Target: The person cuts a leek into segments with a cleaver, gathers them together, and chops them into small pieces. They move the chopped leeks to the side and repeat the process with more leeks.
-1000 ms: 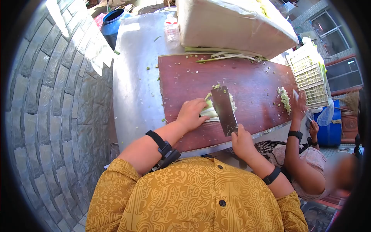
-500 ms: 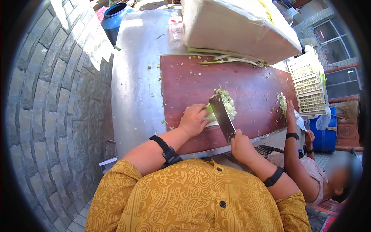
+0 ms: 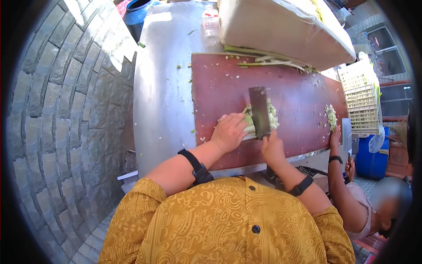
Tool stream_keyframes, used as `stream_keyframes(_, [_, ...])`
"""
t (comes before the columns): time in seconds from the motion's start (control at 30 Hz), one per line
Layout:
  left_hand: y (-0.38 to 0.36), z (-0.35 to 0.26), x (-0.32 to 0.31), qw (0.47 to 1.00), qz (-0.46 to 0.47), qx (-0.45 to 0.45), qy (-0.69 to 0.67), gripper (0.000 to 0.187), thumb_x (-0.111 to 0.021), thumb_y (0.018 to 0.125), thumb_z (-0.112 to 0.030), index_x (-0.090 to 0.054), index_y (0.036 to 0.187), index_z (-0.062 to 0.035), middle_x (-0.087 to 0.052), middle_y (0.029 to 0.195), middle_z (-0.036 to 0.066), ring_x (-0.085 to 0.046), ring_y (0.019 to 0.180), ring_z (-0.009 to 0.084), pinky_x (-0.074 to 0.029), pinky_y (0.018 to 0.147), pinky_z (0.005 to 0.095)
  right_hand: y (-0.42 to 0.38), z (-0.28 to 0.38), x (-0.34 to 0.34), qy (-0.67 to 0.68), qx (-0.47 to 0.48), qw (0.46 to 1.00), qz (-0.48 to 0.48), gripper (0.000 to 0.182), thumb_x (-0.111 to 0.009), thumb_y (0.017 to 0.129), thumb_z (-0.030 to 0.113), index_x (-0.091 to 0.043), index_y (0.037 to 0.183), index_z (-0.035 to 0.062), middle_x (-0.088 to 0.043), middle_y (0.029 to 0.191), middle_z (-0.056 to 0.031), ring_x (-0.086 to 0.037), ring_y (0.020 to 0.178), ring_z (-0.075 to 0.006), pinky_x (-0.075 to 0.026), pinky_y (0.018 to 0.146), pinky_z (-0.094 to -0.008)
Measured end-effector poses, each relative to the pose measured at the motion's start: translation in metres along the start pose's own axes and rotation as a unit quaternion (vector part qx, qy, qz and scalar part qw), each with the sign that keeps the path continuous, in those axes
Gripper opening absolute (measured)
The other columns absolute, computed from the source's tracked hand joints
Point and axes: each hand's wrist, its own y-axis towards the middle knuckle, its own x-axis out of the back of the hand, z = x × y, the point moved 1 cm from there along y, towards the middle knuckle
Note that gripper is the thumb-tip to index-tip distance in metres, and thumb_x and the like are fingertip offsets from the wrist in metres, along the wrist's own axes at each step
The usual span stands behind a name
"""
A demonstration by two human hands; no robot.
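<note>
My left hand [image 3: 230, 132] presses down on a bunch of green onions [image 3: 249, 128], its fingers curled over the stalks on the reddish-brown cutting board [image 3: 220, 88]. In my right hand [image 3: 273, 151] is the handle of a cleaver [image 3: 259, 110]. The broad dark blade stands close to my left fingertips, across the cut end of the bunch, slightly blurred. Chopped green onion [image 3: 273, 115] is heaped just right of the blade. Part of the bunch is hidden under my left hand.
Whole green onions [image 3: 277, 61] lie along the board's far edge, before a large white box [image 3: 281, 35]. A plastic bottle [image 3: 211, 26] stands on the metal table [image 3: 162, 88]. At right, a co-worker's hand [image 3: 335, 137] is beside another chopped pile [image 3: 330, 117], near a white crate [image 3: 359, 101].
The cleaver has swung from a leftward slant to nearly straight away from me. The co-worker's blade now shows more fully at the board's right end. The whole view has shifted slightly.
</note>
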Motion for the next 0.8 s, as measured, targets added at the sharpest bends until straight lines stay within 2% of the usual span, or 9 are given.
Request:
stream_keyframes(0.07, [-0.002,0.001,-0.003,1.000,0.002,0.003,0.000,0.028,-0.073,0.069,-0.018,-0.059,0.092,-0.0111,-0.054,0.113,0.009,-0.051,0.108,0.0282,-0.040,0.089,0.0441,0.006,-0.025,-0.006,0.090,0.022,0.993,-0.071,0.028,-0.052,0.087,0.009,-0.043,0.108,-0.0068,-0.061,0.076,-0.0302,-0.059,0.074,-0.0494,-0.046,0.068,-0.0544])
stream_keyframes(0.17, [0.003,-0.001,0.007,1.000,-0.003,-0.016,-0.004,0.032,-0.076,0.066,-0.020,-0.059,0.091,-0.0111,-0.054,0.115,0.009,-0.050,0.112,0.0286,-0.039,0.090,0.0442,0.004,-0.024,0.001,0.143,-0.022,0.989,-0.035,0.024,-0.052,0.086,0.007,-0.044,0.104,-0.0066,-0.061,0.078,-0.0303,-0.059,0.076,-0.0493,-0.045,0.068,-0.0540])
stream_keyframes(0.3, [0.001,-0.004,0.014,0.998,0.032,-0.048,0.008,0.035,-0.080,0.063,-0.022,-0.059,0.088,-0.0112,-0.052,0.116,0.008,-0.047,0.115,0.0299,-0.038,0.092,0.0462,-0.009,0.006,0.039,0.052,0.004,0.999,-0.010,0.023,-0.052,0.087,0.009,-0.043,0.102,-0.0057,-0.060,0.077,-0.0307,-0.058,0.075,-0.0500,-0.045,0.068,-0.0553])
stream_keyframes(0.43, [0.001,-0.004,0.011,0.999,0.035,-0.038,-0.002,0.033,-0.078,0.062,-0.018,-0.059,0.087,-0.0108,-0.053,0.112,0.007,-0.048,0.113,0.0286,-0.040,0.090,0.0442,-0.028,0.020,0.056,-0.006,0.023,0.998,0.053,0.021,-0.051,0.088,0.010,-0.041,0.098,-0.0044,-0.059,0.072,-0.0304,-0.057,0.071,-0.0503,-0.045,0.065,-0.0566])
stream_keyframes(0.57, [-0.001,-0.002,0.006,0.999,0.028,-0.039,-0.006,0.030,-0.076,0.063,-0.013,-0.058,0.087,-0.0104,-0.054,0.108,0.006,-0.050,0.110,0.0274,-0.043,0.087,0.0411,-0.042,0.019,0.056,-0.052,0.017,0.993,0.103,0.019,-0.050,0.088,0.010,-0.039,0.095,-0.0037,-0.058,0.069,-0.0303,-0.057,0.069,-0.0501,-0.045,0.064,-0.0567])
stream_keyframes(0.8, [0.001,0.000,0.003,0.999,0.030,-0.028,-0.025,0.027,-0.073,0.064,-0.010,-0.056,0.084,-0.0091,-0.055,0.104,0.006,-0.052,0.106,0.0274,-0.044,0.085,0.0401,-0.036,0.018,0.056,-0.077,0.023,0.988,0.128,0.020,-0.050,0.088,0.010,-0.039,0.096,-0.0046,-0.058,0.069,-0.0306,-0.057,0.069,-0.0500,-0.045,0.065,-0.0571])
